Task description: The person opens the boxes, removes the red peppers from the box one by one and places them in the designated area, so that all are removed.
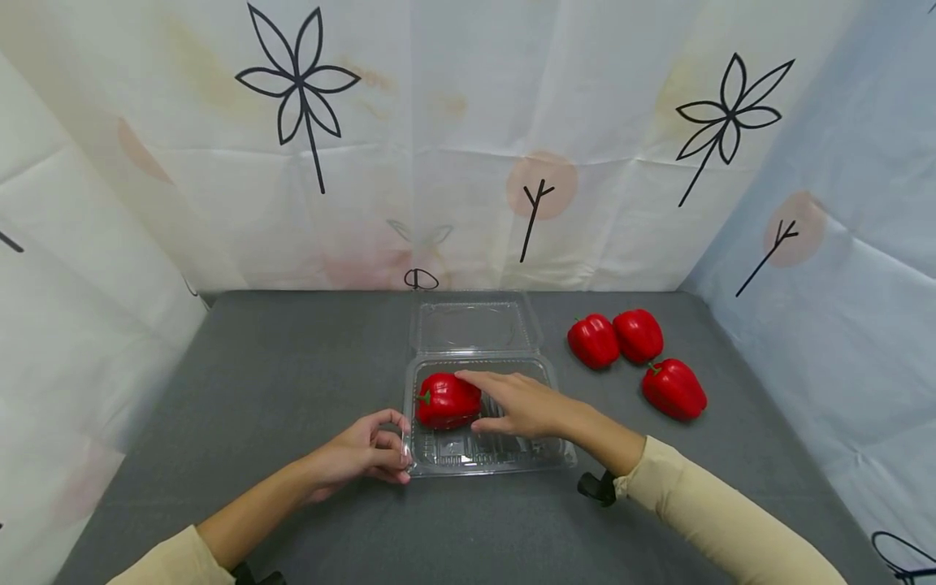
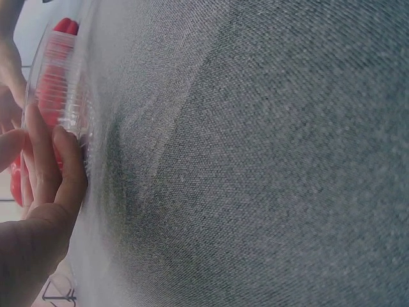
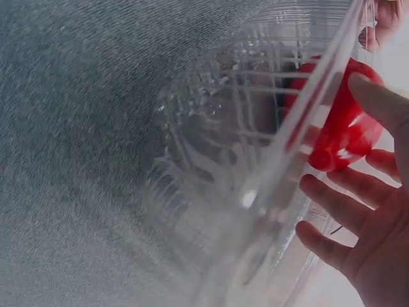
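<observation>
A clear plastic clamshell container (image 1: pixel 491 470) sits on the grey cloth, its lid (image 1: pixel 471 327) folded back away from me. On the left side of its tray lies a red bell pepper (image 1: pixel 444 404), its green stem facing left. My left hand (image 1: pixel 363 452) grips the tray's left rim; the left wrist view has fingers along the outer wall and the thumb over the edge. Over the tray, my right hand (image 1: pixel 525 406) has its fingers spread at the pepper's right side. In the right wrist view the thumb overlaps the pepper (image 3: pixel 354 131); whether it touches cannot be told.
To the right of the container are three more red bell peppers: one (image 1: pixel 593 341) and another (image 1: pixel 639 335) side by side, and a third (image 1: pixel 674 390) nearer me. A patterned white curtain (image 1: pixel 468 146) borders the grey tabletop (image 1: pixel 292 366) at the back and sides.
</observation>
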A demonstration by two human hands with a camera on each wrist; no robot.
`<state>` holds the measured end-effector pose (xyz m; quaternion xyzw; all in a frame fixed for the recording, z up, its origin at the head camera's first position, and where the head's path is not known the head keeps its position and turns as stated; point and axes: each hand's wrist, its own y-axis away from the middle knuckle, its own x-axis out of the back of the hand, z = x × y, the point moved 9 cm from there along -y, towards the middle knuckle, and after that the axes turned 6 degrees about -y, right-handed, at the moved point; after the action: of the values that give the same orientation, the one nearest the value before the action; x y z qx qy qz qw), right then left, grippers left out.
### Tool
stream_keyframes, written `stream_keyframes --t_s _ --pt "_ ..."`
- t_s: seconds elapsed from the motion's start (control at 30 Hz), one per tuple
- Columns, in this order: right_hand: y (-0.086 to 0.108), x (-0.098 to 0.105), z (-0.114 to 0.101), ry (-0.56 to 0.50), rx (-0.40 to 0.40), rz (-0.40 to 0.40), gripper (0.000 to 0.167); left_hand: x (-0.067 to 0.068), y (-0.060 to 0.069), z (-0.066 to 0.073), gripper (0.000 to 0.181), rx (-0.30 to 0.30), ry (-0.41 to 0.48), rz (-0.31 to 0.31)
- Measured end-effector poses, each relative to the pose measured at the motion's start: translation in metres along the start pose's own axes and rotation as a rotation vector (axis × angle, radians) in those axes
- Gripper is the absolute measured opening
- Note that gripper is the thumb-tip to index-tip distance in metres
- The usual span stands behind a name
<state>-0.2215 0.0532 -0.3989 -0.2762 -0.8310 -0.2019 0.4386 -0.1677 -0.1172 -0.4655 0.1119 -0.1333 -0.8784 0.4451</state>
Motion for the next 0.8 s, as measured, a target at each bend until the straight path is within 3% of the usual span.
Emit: stream_keyframes --t_s 0.2,0.6,0.8 --pt "-0.007 0.000 -0.003 0.037 0.027 0.025 0.068 0.000 0.001 -0.001 0.041 0.007 0.005 0.004" --pt "-0.013 -0.002 -0.005 0.070 0.007 0.036 0.066 0.000 0.001 -0.001 0.041 0.031 0.005 0.012" --pt "-0.011 0.001 -0.008 0.063 0.026 0.038 0.064 -0.001 0.001 0.000 0.042 0.012 0.008 -0.002"
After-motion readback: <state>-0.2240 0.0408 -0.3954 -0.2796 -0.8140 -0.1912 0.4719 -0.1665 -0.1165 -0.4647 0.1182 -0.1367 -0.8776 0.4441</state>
